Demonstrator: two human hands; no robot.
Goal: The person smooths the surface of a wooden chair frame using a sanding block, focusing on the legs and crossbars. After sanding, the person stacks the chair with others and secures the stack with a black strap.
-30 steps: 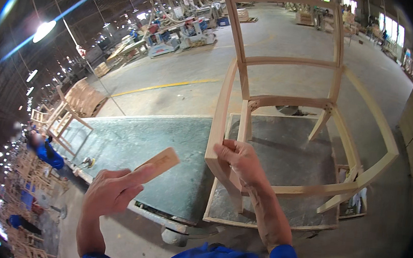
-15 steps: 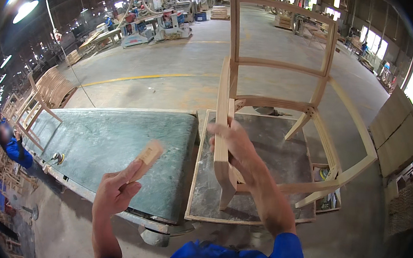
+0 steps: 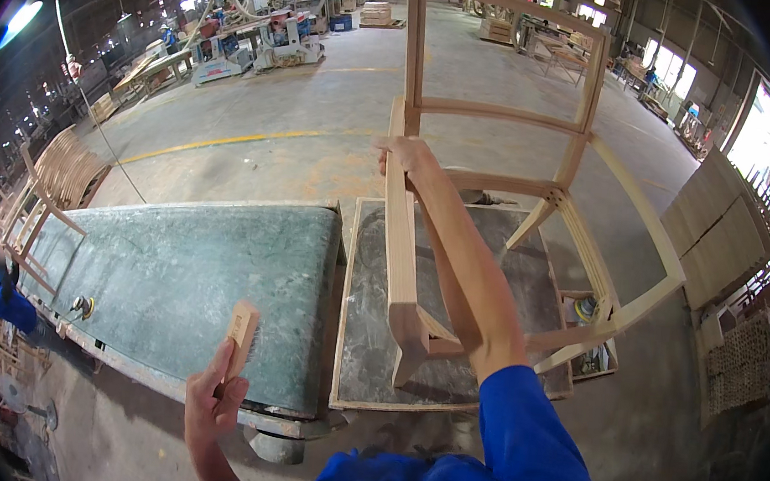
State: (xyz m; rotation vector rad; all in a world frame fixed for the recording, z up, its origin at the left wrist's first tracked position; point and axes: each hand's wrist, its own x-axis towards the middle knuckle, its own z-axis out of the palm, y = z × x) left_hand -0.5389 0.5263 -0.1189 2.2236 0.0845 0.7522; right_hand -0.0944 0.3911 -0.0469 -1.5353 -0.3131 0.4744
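While the left hand (image 3: pixel 217 404) grips a wooden-handled brush (image 3: pixel 241 333) off to the left of the chair frame (image 3: pixel 500 184), its bristles facing that frame, the right hand (image 3: pixel 410 158) lies across the frame's left armrest (image 3: pixel 400 251), close to the backrest. The right fingers bend over the outer edge of the wood; whether they close firmly around it cannot be told. Beneath the chair frame is a dark-topped table (image 3: pixel 363 330), on which it stands upright, without a seat panel. Left of the frame, just beside that table, runs a long green surface (image 3: pixel 191 260) with a small round tool (image 3: pixel 81 307) near its edge. Right of the frame, partly behind its legs, sits an open box (image 3: pixel 595 376).
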